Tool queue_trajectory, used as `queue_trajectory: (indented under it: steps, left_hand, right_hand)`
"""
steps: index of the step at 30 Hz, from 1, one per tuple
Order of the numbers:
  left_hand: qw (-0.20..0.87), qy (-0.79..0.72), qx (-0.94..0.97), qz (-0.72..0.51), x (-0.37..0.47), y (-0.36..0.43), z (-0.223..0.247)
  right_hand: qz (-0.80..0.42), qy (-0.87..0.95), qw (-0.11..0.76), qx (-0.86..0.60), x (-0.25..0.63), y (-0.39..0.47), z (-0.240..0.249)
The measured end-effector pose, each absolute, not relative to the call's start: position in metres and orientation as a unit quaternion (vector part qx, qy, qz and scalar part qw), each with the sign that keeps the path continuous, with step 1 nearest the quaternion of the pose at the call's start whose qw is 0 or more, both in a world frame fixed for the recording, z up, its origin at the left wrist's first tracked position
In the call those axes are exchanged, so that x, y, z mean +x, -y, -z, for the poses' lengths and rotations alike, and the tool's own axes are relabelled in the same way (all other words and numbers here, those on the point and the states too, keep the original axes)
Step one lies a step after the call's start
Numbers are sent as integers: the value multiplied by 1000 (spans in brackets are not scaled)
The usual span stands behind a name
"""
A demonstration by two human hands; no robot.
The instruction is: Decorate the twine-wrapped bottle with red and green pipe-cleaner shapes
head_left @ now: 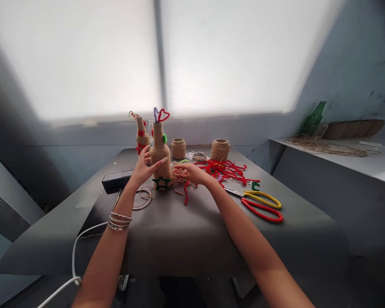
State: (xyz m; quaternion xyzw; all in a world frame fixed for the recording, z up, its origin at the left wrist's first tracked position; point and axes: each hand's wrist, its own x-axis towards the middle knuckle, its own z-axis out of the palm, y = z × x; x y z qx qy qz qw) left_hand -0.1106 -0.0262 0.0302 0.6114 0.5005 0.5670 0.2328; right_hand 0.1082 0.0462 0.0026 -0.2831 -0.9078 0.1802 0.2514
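A bottle wrapped in twine (161,155) stands upright on the table, with a green star (162,184) low on its front and purple and red pipe-cleaner hearts (162,114) at its mouth. My left hand (145,167) grips its left side, the thumb lying across the front and the fingers partly behind. Right of the bottle, my right hand (192,172) reaches over loose twine (179,177) with its fingers stretched out; nothing shows in them. A second wrapped bottle (142,139) with red pompoms stands behind my left hand.
Two twine-wrapped jars (179,149) stand at the back. Red pipe cleaners (226,170) lie in a heap, with scissors (261,203) in front. At left are a tablet (98,211), a dark box (115,179) and a white cable (73,252). A green bottle (314,119) rests on the right shelf.
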Motion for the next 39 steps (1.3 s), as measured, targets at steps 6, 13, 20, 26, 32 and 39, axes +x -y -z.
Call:
queue_trajectory:
  steps: [6, 13, 20, 26, 32, 39]
  left_hand:
    - [115, -601, 570, -549, -74, 31, -33]
    - [114, -612, 541, -566, -85, 19, -25]
    - [260, -539, 533, -599, -116, 14, -40]
    - [301, -515, 560, -575, -133, 18, -46]
    - [307, -514, 567, -566, -140, 13, -44]
    - [260, -524, 571, -576, -140, 9, -37]
  right_hand:
    - [4, 938, 128, -323, 96, -40, 23]
    - [-4, 920, 37, -391, 101, -34, 19]
    - [-12, 916, 23, -401, 102, -29, 10]
    - [-11, 873, 31, -487, 106, -23, 0]
    - [13, 845, 50, -533, 109, -26, -11]
    - [26, 840, 69, -538, 113, -19, -23]
